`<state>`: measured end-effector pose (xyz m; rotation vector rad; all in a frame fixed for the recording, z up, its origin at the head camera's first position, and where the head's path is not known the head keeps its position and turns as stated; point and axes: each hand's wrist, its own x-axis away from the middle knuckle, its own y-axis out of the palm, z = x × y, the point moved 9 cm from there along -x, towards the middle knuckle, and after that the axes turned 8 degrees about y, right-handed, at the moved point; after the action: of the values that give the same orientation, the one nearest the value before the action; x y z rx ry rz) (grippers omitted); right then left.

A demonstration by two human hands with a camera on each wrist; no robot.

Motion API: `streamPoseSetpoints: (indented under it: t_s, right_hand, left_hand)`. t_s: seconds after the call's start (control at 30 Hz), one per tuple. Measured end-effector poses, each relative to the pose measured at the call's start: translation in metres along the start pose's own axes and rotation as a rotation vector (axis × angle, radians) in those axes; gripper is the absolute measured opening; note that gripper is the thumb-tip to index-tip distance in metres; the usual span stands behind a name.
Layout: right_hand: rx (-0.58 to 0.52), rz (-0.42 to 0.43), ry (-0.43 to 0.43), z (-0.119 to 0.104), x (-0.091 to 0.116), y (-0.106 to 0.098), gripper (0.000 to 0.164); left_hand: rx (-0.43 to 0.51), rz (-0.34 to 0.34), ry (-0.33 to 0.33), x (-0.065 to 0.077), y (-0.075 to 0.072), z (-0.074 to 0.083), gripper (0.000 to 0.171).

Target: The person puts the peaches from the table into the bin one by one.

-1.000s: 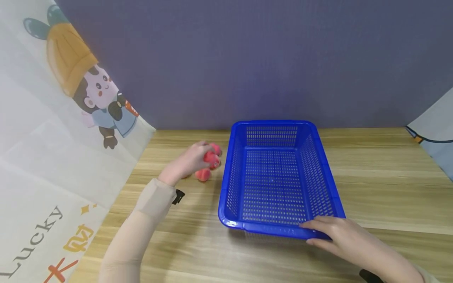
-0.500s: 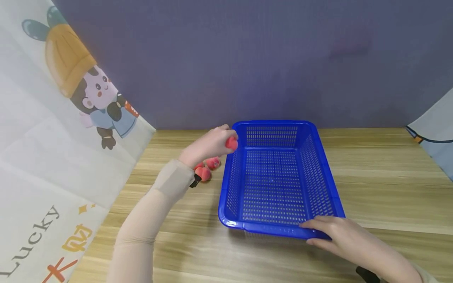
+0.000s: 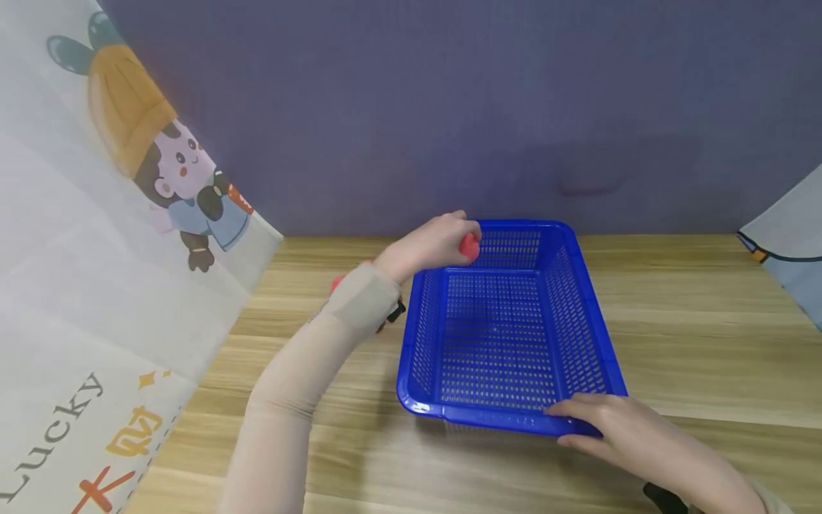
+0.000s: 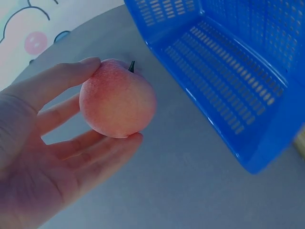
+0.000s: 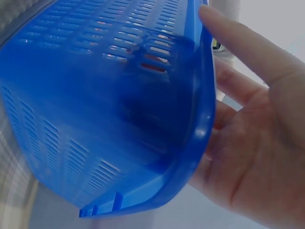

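Note:
My left hand (image 3: 433,244) grips a pink peach (image 3: 470,247) over the far left part of a blue plastic basket (image 3: 491,419). In the left wrist view, thumb and fingers hold the peach (image 4: 119,102) at its sides, and a small dark green stem shows on it. Perforated walls and floor of the basket (image 4: 224,81) appear to the right of the fruit there. At the near right corner, my right hand (image 3: 619,432) pinches the basket rim between thumb and fingers. More peaches (image 3: 337,283) lie left of the basket, mostly hidden behind my left forearm.
The basket stands on a wood-grain table (image 3: 700,321), near a grey-blue back panel (image 3: 488,107). A white printed sheet (image 3: 83,235) with a cartoon figure borders the table on the left, and another printed sheet (image 3: 793,228) on the right.
My left hand has lifted a peach from the group on the table and carried it right, over the basket's far left side. The right hand and the basket stay in place.

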<state>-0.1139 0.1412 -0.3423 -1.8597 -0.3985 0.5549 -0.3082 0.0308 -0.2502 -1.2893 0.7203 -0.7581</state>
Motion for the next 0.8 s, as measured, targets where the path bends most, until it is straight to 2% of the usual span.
streamPoseSetpoints:
  t_s: [0.3, 0.5, 0.67, 0.8]
  right_hand:
    - [0.008, 0.030, -0.059, 0.019, -0.009, -0.011, 0.024]
    - [-0.017, -0.061, -0.023, 0.038, -0.017, -0.011, 0.025]
    - [-0.004, -0.055, -0.005, 0.024, -0.012, -0.008, 0.025]
    - [-0.012, -0.081, 0.035, 0.014, -0.009, -0.003, 0.026]
  left_hand:
    - [-0.027, -0.017, -0.005, -0.054, 0.006, 0.003, 0.032]
    - [-0.044, -0.034, -0.019, -0.088, 0.014, 0.005, 0.035]
    - [-0.048, -0.056, 0.006, -0.098, 0.027, 0.014, 0.036]
    - [-0.022, -0.075, 0.004, -0.100, 0.039, 0.019, 0.036]
